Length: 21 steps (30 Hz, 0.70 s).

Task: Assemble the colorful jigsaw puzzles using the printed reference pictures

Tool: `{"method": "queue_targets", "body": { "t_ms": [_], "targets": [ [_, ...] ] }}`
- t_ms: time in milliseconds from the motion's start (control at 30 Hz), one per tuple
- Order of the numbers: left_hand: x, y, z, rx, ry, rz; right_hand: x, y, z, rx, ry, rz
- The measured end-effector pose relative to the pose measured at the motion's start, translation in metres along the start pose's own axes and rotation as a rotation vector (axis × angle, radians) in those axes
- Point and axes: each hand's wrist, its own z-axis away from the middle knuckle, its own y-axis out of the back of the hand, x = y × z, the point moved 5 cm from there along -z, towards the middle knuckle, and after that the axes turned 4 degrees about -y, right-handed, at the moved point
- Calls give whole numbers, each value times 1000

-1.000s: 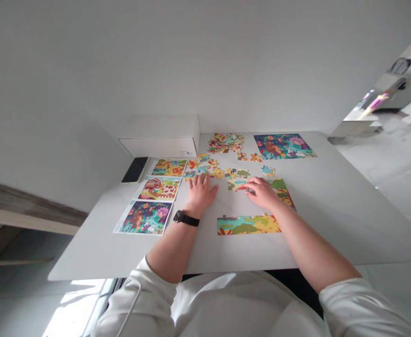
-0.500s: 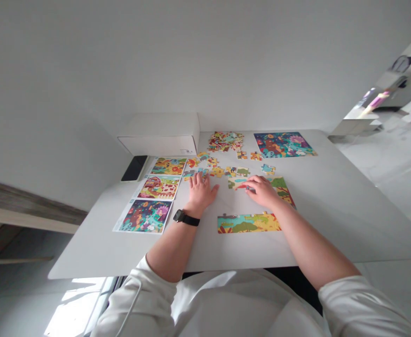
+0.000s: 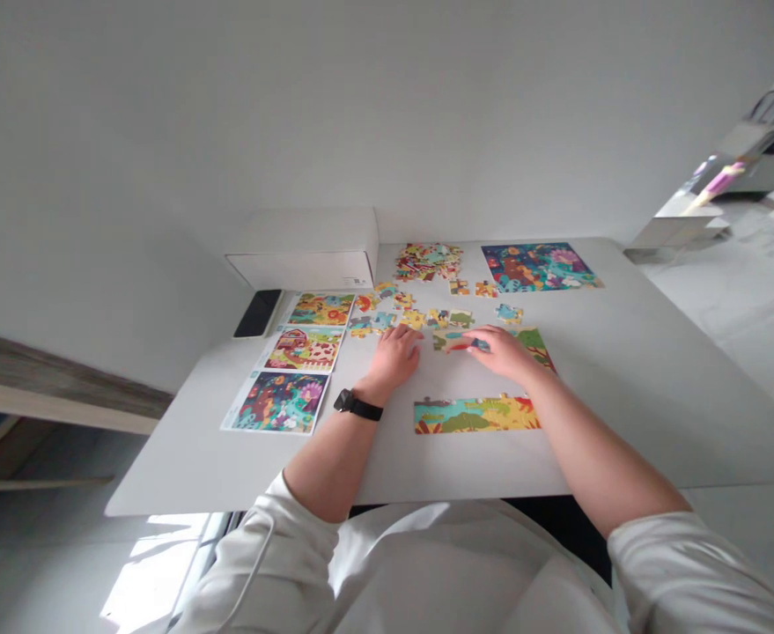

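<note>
My right hand [image 3: 502, 354] is over the upper joined puzzle section [image 3: 533, 339], its thumb and fingers closed around a small blue puzzle piece [image 3: 482, 344], partly hidden by the fingers. This section has green, red and yellow parts; the hand covers its middle. My left hand [image 3: 394, 357], with a black watch on the wrist, lies palm down, fingers extended, just short of the loose puzzle pieces [image 3: 413, 319]. Nothing shows in it. Nearer to me lies a joined puzzle strip [image 3: 469, 417] in green, blue and yellow, its right end beside my right forearm.
On the left are printed picture sheets [image 3: 304, 348], a phone [image 3: 258, 313] and a white box [image 3: 300, 251] against the wall. A heap of puzzle pieces [image 3: 428, 261] lies at the back, left of a finished dark-blue puzzle [image 3: 538, 267]. One loose blue piece [image 3: 509, 313] sits right of centre.
My left hand has slid right, off the loose pieces, its fingers drawing closer together. My right hand has shifted slightly, and more blue shows under its fingers. The view has shifted slightly.
</note>
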Motion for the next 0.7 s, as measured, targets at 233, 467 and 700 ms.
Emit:
{"method": "queue_targets", "body": {
  "t_ms": [233, 467, 700],
  "targets": [
    [-8, 4, -6, 41, 77, 47, 8, 32, -23, -19, -165, 175],
    [-10, 4, -8, 58, 79, 73, 17, 9, -72, -95, -360, 297],
    [9, 0, -7, -29, -183, 169, 22, 0, -97, -128, -410, 281]
  ]
}}
